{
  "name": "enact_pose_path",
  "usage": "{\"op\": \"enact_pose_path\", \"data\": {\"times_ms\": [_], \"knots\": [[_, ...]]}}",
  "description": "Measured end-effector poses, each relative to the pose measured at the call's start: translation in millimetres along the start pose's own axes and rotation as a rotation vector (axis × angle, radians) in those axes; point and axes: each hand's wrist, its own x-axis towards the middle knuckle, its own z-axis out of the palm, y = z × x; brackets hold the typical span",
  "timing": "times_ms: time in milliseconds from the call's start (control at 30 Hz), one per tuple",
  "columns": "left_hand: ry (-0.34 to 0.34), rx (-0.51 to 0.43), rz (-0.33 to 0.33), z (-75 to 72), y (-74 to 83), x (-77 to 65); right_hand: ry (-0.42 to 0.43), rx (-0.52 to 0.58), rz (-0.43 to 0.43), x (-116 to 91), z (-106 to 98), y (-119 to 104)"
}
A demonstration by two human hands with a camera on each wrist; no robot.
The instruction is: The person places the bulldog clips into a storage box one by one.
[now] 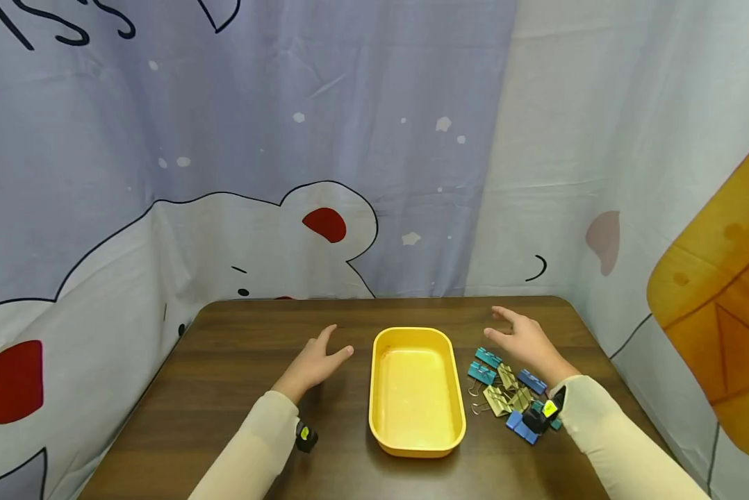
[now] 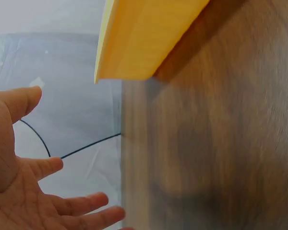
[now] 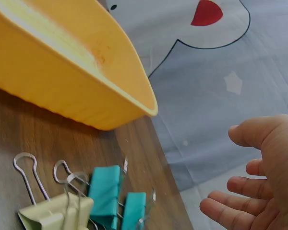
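Observation:
A yellow plastic tray point(image 1: 417, 448) stands on the wooden table, with nothing lying in it. To its right is a loose pile of binder clips point(image 1: 498, 403) in teal, pale yellow-green and blue. My left hand point(image 1: 312, 364) hovers left of the tray, fingers spread and holding nothing; the left wrist view shows its palm point(image 2: 19, 191) too. Above the far side of the clips, my right hand point(image 1: 527, 344) is held with fingers apart and touches none of them. In the right wrist view, teal binder clips point(image 3: 104, 194) lie near the tray's corner, away from the fingers.
The brown wooden table point(image 1: 237, 410) has rounded far corners. Behind it and along both sides hangs a printed curtain point(image 1: 412, 173) with cartoon figures. Each wrist wears a small black camera on a strap, and the right one partly covers the clips in the head view.

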Motion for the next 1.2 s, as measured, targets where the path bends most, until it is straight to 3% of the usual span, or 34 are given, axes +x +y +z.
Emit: {"op": "enact_pose_path", "data": {"times_ms": [200, 467, 1000, 1200], "knots": [[-0.030, -0.159, -0.028, 16.0, 1.3, -1.5, -0.029, 0.007, 0.023, 1.7, 12.3, -1.7], [-0.056, -0.401, -0.079, 32.1, 4.1, -3.3, -0.056, 0.152, 0.076, 1.3, 32.1, -6.1], [-0.136, -0.580, -0.126, 47.8, 11.2, -12.9, -0.079, 0.286, 0.105, -12.4, 69.2, -19.6], [-0.160, -0.643, -0.117, 54.8, 14.0, -14.7, -0.063, 0.263, 0.107, -17.0, 80.7, -26.8]]}}
